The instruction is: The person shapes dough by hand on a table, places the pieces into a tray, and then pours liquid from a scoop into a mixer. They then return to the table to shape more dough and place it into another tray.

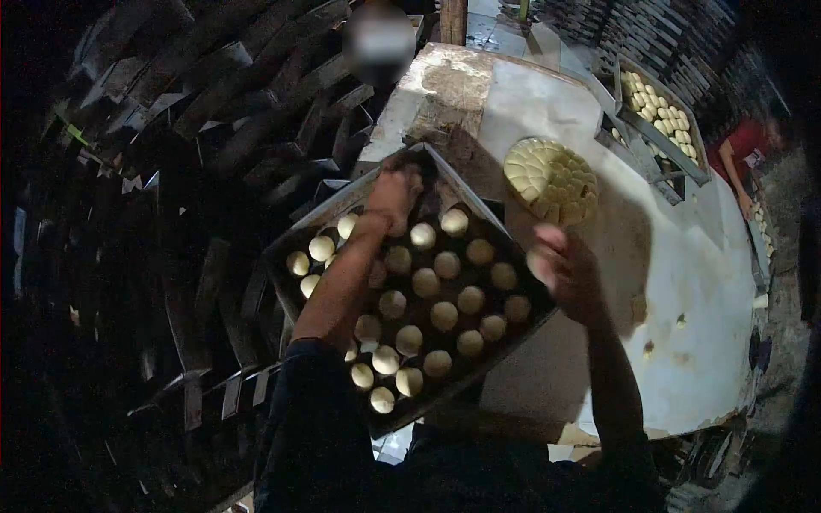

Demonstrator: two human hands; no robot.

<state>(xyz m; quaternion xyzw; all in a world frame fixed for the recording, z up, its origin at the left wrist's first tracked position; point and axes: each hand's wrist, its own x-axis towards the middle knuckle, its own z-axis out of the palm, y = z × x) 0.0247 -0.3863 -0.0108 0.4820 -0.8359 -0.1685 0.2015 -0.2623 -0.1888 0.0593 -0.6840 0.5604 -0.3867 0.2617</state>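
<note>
A dark metal tray (462, 363) with raised sides lies tilted across the table's left edge, holding several pale round dough balls (425, 282) in loose rows. My left hand (395, 198) reaches over it to the far corner. Its fingers are curled downward there, and whatever they hold is hidden. Beside the tray's right edge is my right hand (558, 267), smeared by motion, with its fingers bent. I cannot make out anything in it. Just beyond this hand, a round slab of dough (547, 178), scored into many pieces, rests on the table.
The pale worktable (701, 342) extends to the right, with small dough scraps on it. Trays of dough pieces (658, 115) stand at its far right. Another person in a red top (740, 154) is at the right edge. Dark stacked trays (197, 256) crowd the left.
</note>
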